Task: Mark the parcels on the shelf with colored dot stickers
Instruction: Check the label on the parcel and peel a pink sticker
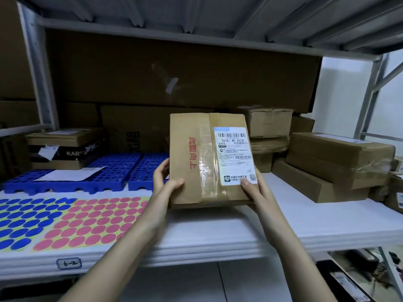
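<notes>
near edge: white shelf board (327,225) with a handwritten tag "6-2" (69,263) on its front lip. on the board at near left lie 2 sticker sheets side by side: a blue dot sticker sheet (24,221) at far left and a pink dot sticker sheet (91,221) just right of it, both on yellow backing. centre: 2 bare forearms reach in from below. the left hand (162,184) grips the lower left corner of a brown cardboard parcel (196,162), thumb curled onto its face, fingers wrapped behind the left edge. the right hand (255,192) grips the lower right corner, thumb pressed on the bottom of the white shipping label (236,155); its other fingers are hidden behind the box. the parcel is held upright over the board, face toward the camera, with clear tape down its middle and red printed characters on the left half. farther back: blue perforated plastic trays (113,171) at left, one bearing a white paper (69,174); a stack of taped brown boxes (335,162) at right; large flat cartons (174,68) along the rear.
</notes>
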### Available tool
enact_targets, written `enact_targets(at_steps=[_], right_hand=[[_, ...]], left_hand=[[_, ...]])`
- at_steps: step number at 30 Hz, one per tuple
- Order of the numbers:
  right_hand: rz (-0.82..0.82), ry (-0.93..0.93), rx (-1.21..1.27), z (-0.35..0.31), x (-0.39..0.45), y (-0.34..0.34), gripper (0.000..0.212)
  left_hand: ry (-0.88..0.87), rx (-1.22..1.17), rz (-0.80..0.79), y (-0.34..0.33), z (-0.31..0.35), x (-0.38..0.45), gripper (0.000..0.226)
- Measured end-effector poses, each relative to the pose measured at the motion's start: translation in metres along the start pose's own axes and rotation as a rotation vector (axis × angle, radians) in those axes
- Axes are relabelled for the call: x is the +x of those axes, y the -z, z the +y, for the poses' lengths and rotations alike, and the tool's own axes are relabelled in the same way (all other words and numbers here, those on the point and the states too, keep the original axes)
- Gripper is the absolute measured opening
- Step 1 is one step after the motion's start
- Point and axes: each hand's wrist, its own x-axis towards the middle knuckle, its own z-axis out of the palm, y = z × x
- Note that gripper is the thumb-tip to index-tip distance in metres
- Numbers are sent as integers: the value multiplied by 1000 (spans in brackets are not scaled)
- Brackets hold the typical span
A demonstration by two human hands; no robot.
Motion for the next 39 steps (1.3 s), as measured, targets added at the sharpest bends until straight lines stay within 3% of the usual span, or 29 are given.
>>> enact_targets(at_steps=[4, 9, 15, 22, 39], right_hand=[[-22, 70, 1, 9, 6, -23, 58], [-29, 137, 15, 15, 9, -43, 57], [-1, 162, -34, 21, 13, -47, 60], [8, 173, -39, 27, 12, -43, 64], [-69, 159, -45, 34, 10, -41, 88]], left_hand=[[42, -37, 48, 17, 3, -4, 45], [32, 34, 72, 33, 4, 5, 71], [-81, 121, 167, 38, -1, 11, 81], [-158, 160, 207, 33, -10, 12, 66], [-135, 118, 251, 34, -9, 9, 76]])
